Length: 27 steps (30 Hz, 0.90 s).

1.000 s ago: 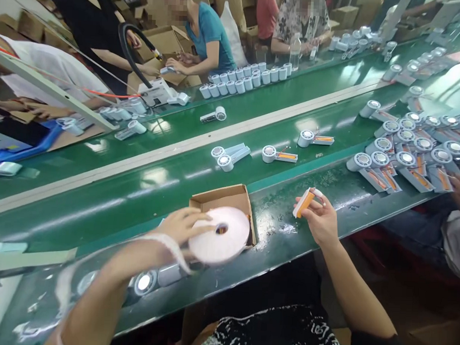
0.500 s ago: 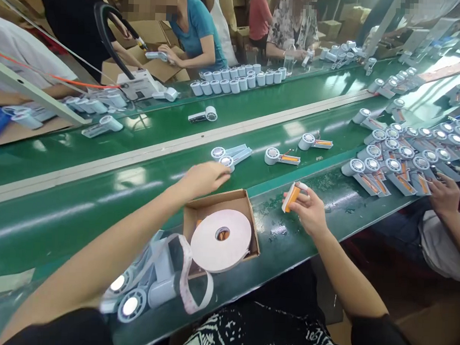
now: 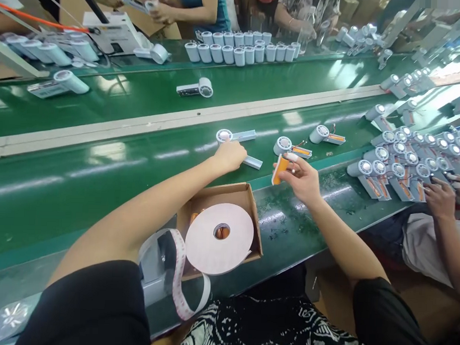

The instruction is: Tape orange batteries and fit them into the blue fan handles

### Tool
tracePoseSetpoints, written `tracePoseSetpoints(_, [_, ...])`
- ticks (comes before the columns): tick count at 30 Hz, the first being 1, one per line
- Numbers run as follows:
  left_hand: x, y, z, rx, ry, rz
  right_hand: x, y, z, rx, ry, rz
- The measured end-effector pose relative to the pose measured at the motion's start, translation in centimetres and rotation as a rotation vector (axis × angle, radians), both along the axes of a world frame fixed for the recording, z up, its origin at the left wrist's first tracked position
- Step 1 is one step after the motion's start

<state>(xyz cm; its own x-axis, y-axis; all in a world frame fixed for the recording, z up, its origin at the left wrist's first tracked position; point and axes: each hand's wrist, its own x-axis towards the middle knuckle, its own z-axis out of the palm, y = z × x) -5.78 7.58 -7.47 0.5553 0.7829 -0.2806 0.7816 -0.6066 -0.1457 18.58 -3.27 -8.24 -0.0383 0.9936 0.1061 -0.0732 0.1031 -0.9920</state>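
Note:
My left hand (image 3: pixel 231 156) reaches over the green belt, fingers closed around a light-blue handheld fan whose handle (image 3: pixel 253 162) sticks out to the right; its round head is hidden beneath the hand. Just behind lies another fan (image 3: pixel 244 136) with its handle pointing right. My right hand (image 3: pixel 302 181) pinches a flat orange battery (image 3: pixel 280 170) with a white edge, held up over the belt's near edge. White wrapping covers a fingertip of that hand. Below, a large roll of white tape (image 3: pixel 201 237) rests in a cardboard box (image 3: pixel 256 218), its loose end (image 3: pixel 179 271) curling out to the left.
Fans with orange batteries in their handles (image 3: pixel 291 147) lie to the right on the belt. Many more fans (image 3: pixel 398 171) crowd the right, beside a co-worker's hand (image 3: pixel 440 197). A pale divider (image 3: pixel 160 124) runs along the belt. Rows of fans (image 3: pixel 239 56) stand opposite, near other people.
My left hand has moved right and closed on a fan, and the two fan handles have spread apart. My right hand has brought the battery left and up. My view has shifted.

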Motion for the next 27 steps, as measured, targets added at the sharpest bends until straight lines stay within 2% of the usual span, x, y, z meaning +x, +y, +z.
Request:
tracePoseSetpoints(4, [0.6, -0.3, 0.5, -0.007, -0.023, -0.023, -2.1, 5.6, -0.9, 0.065, -0.144, 0.057])
tracePoseSetpoints(8, [1.0, 0.0, 0.7, -0.016, -0.044, 0.024, -2.8, 8.5, -2.8, 0.172, -0.275, 0.108])
tracePoseSetpoints(13, [1.4, 0.9, 0.5, -0.065, -0.083, 0.061, -2.1, 8.8, -5.0, 0.203, -0.368, 0.058])
tracePoseSetpoints(17, [2.0, 1.4, 0.1, -0.081, -0.120, 0.056, -1.7, 8.3, -5.5, 0.246, -0.416, 0.041])
tracePoseSetpoints(19, [2.3, 1.6, -0.1, -0.082, -0.143, 0.052, -1.6, 8.1, -5.4, 0.275, -0.504, 0.052])
tracePoseSetpoints(23, [2.1, 2.4, 0.1, -0.119, -0.210, 0.057, -1.5, 7.6, -4.6, 0.291, -0.866, 0.096])
tracePoseSetpoints(27, [1.1, 3.6, 0.9, -0.169, -0.330, 0.037, -2.2, 7.1, -3.0, 0.291, -1.302, 0.197])
